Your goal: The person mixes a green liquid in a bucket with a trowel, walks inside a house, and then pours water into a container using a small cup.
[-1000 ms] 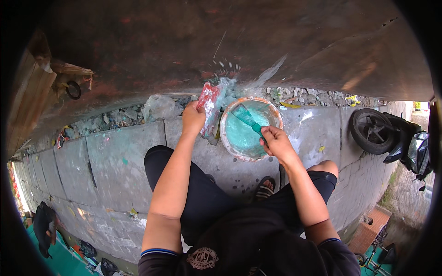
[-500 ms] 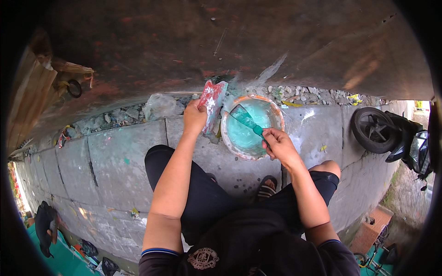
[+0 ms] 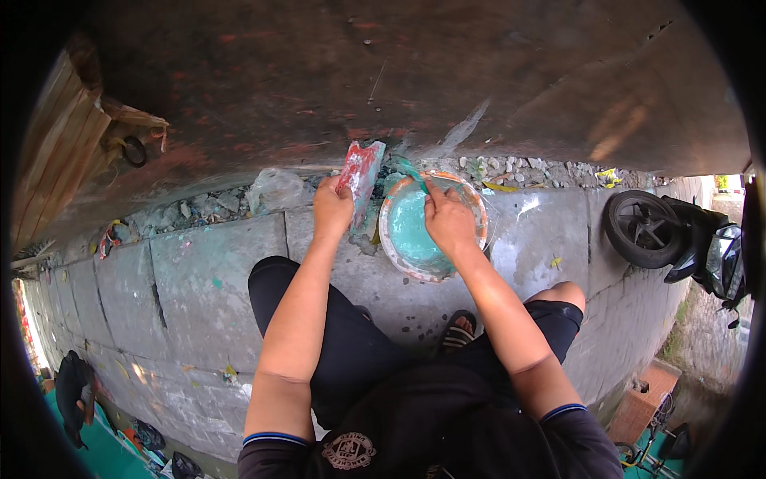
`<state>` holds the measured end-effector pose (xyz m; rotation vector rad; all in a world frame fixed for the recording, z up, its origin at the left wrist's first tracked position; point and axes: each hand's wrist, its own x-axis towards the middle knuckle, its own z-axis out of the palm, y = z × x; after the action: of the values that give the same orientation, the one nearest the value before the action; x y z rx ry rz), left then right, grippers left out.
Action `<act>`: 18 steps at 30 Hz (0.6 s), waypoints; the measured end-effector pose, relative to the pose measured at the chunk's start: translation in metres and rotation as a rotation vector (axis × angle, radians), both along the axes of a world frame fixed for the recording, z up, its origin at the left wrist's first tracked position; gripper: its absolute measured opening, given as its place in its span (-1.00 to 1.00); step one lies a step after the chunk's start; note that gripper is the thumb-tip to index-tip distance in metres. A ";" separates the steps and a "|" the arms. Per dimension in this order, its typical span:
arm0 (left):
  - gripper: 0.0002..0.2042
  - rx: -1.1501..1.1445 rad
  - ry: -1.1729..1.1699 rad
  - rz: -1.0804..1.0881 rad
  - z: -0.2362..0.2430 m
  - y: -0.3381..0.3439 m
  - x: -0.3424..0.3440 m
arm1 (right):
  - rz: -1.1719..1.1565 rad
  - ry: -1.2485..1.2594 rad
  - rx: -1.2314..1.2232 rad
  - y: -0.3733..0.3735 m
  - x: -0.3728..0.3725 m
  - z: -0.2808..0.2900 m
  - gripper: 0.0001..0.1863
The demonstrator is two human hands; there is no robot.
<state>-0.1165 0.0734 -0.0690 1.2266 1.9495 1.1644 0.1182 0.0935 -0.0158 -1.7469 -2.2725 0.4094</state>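
Note:
My left hand (image 3: 332, 211) grips a red board (image 3: 361, 176) smeared with white and pale green, held upright-tilted near the wall's base. My right hand (image 3: 448, 219) is closed on a green putty knife (image 3: 415, 176), which reaches over the far left of the bucket's rim toward the wall beside the board; its tip is small and hard to make out. The white bucket (image 3: 384, 239), with an orange-streaked rim, holds turquoise paste and stands on the pavement below the knife. The dark wall (image 3: 519, 88) carries pale streaks and red marks above them.
Gravel (image 3: 531, 169) and rubble run along the wall's base over concrete slabs (image 3: 191, 295). A black scooter (image 3: 706, 255) is at right, corrugated sheeting (image 3: 64, 152) at left. A person in dark clothing (image 3: 76, 391) is at lower left, a bicycle (image 3: 650, 451) at lower right.
My right hand has moved forward and left, taking the putty knife from over the middle of the bucket toward the wall. My left hand and the board have shifted slightly left.

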 end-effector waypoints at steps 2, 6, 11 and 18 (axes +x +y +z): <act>-0.81 0.021 0.007 0.020 0.000 0.002 0.001 | 0.097 -0.195 0.042 -0.002 -0.006 -0.002 -0.57; -0.81 -0.025 0.023 0.027 0.011 -0.004 -0.002 | 0.183 -0.256 -0.068 -0.042 0.008 0.022 -0.43; -0.81 0.045 0.032 -0.058 0.020 0.002 0.008 | 0.166 -0.262 0.000 -0.006 0.013 0.006 -0.50; -0.81 0.060 0.034 -0.060 0.022 -0.001 0.005 | 0.167 -0.227 -0.148 -0.053 0.021 0.033 -0.47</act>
<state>-0.1116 0.0720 -0.0467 1.3352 1.9017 1.1865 0.1391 0.0409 0.0175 -1.7573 -2.6214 0.4409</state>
